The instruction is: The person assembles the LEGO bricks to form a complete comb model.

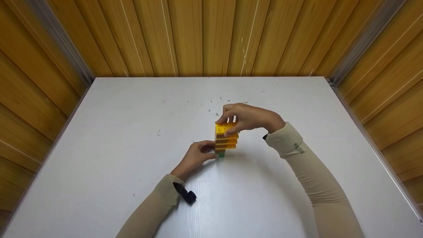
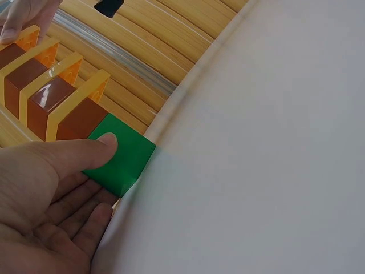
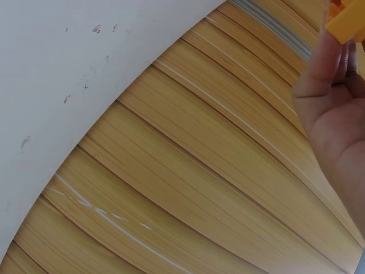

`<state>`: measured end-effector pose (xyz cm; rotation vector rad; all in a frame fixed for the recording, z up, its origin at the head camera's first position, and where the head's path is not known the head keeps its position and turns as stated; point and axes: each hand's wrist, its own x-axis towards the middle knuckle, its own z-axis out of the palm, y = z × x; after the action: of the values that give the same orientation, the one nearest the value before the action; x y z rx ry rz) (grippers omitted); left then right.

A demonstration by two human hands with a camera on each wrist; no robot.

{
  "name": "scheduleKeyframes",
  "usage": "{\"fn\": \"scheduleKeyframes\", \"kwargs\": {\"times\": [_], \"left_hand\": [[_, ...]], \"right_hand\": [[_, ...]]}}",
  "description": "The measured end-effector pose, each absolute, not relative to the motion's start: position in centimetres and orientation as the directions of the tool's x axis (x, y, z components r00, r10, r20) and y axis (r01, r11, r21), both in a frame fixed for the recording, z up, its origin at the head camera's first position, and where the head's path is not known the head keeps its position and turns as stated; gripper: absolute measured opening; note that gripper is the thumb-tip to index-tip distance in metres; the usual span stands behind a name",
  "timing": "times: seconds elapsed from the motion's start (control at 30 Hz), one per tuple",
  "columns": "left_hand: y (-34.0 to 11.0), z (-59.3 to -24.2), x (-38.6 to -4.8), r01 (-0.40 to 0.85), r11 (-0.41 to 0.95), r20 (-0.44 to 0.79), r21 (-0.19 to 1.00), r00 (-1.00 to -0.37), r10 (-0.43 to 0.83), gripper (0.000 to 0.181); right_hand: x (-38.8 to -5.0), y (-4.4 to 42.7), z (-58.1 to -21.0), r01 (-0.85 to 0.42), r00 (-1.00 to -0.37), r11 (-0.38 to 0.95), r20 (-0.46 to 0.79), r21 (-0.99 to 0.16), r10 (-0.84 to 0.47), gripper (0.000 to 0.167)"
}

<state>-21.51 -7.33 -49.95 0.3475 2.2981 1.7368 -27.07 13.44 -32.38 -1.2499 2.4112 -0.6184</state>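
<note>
A tower of toy building bricks [image 1: 220,145] stands upright near the middle of the white table. Its base is a green brick [image 2: 128,154]; above it, brown bricks [image 2: 84,118] alternate with wider yellow plates [image 2: 69,108] that jut out to the right. My left hand [image 1: 194,156] pinches the tower low down, its thumb lying flat on the green brick in the left wrist view. Up top, my right hand [image 1: 248,116] grips the highest yellow plate, which has studs on its upper face. Only a corner of yellow plate [image 3: 347,23] shows in the right wrist view.
The white table [image 1: 132,119] carries small dark scuff marks beyond the tower. Wood-patterned panels [image 1: 211,36] wall in the back and both sides. A black strap [image 1: 185,193] sticks out from the left sleeve, just above the tabletop.
</note>
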Motion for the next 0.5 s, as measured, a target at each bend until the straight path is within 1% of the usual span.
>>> {"fn": "scheduleKeyframes", "kwargs": {"times": [0.27,0.4,0.5], "left_hand": [[-7.47,-50.03,-21.61,0.054,0.268,-0.043,0.962,-0.939,0.341,0.044],[-7.45,-50.11,-21.68,0.057,0.260,-0.038,0.964,-0.937,0.346,0.044],[-7.41,-50.01,-21.62,0.056,0.256,-0.037,0.965,-0.939,0.343,0.043]], "right_hand": [[-27.20,13.65,-32.77,-0.727,-0.522,0.479,-0.056,-0.492,-0.851,0.044],[-27.25,13.89,-33.06,-0.744,-0.513,0.451,-0.011,-0.493,-0.858,0.043],[-27.39,14.06,-33.29,-0.743,-0.518,0.441,0.016,-0.504,-0.855,0.043]]}}
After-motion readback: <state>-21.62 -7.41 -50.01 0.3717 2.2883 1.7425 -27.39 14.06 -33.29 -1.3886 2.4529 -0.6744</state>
